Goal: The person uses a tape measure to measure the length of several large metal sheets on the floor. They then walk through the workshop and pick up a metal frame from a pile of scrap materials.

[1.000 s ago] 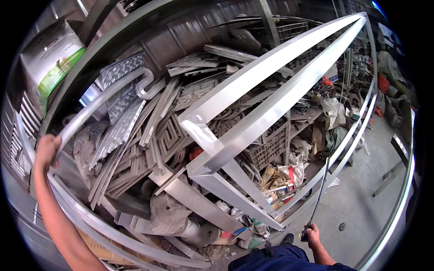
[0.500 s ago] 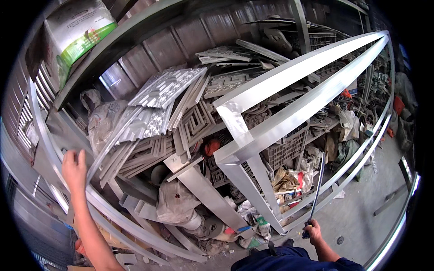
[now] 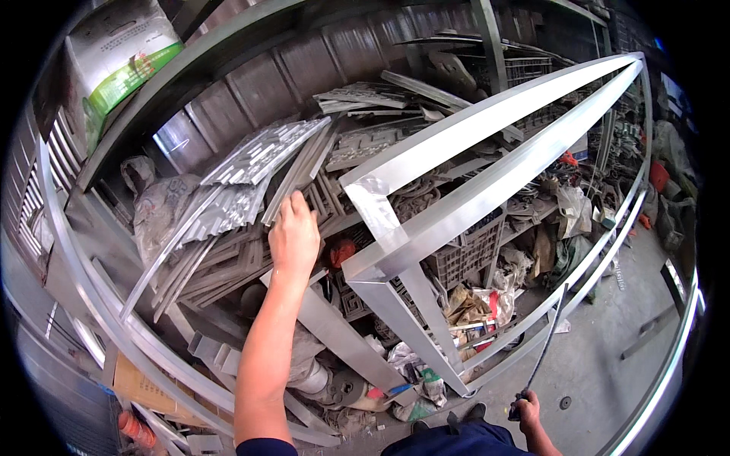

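The left hand (image 3: pixel 294 234) reaches up into a heap of scrap metal, fingers curled over the lower ends of grey strips (image 3: pixel 298 169) that lean up and to the right from it; their long axis runs away from the person, toward the corrugated wall (image 3: pixel 251 87). It is far nearer them than the right hand (image 3: pixel 526 406), which is low by the body, closed around the end of a thin dark rod (image 3: pixel 549 334) slanting upward. Just right of the left hand stands a welded frame (image 3: pixel 487 186) of shiny square tube (its long rails run off to the upper right). The grey floor (image 3: pixel 601 372) is littered with bags and offcuts.
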